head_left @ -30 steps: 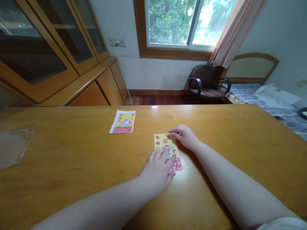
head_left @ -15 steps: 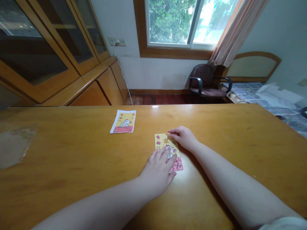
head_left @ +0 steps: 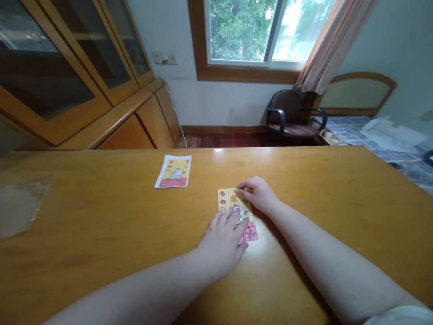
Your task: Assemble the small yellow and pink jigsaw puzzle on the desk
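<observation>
A small jigsaw puzzle (head_left: 251, 232) lies on the wooden table, yellow above and pink below, with a white cartoon animal in the middle. A tan gap shows in its upper part, where the backing is bare. My left hand (head_left: 225, 239) rests flat over the lower left of the puzzle, fingers spread, covering part of the picture. At the top edge, my right hand (head_left: 259, 193) has thumb and forefinger pinched together on a puzzle piece, mostly hidden by the fingertips. Further back on the left lies a picture card (head_left: 175, 172) with a matching design.
A clear plastic sheet or bag (head_left: 20, 205) lies at the left of the table (head_left: 111, 216). Beyond the far edge are a wooden cabinet (head_left: 135, 131), a chair with armrests (head_left: 287, 108) and a bed (head_left: 355, 126). A white cord (head_left: 173, 104) hangs from a wall socket.
My right hand has shifted very slightly up and left at the puzzle's top edge. My left hand stays in place on the puzzle.
</observation>
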`<state>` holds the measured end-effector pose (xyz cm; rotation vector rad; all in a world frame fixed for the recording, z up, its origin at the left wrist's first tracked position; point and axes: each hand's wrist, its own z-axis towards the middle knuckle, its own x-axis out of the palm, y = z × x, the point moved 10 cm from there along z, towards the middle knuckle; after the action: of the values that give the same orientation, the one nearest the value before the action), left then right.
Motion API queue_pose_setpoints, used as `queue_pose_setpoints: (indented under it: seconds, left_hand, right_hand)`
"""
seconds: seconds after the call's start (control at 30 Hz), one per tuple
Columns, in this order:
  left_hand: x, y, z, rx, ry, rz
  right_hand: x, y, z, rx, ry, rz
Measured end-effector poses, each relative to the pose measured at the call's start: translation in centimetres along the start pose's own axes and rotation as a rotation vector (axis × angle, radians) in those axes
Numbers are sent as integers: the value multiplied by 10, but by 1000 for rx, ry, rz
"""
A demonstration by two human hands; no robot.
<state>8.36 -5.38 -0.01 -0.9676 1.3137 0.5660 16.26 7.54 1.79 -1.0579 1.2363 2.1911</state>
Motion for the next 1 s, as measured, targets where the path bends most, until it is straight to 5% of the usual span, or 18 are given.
queue_pose_setpoints:
  seconds: [1.0]
  left_hand:
    - [0,0,-1,9,-5,0]
  right_hand:
    - [-1,0,0,-15,15,-37]
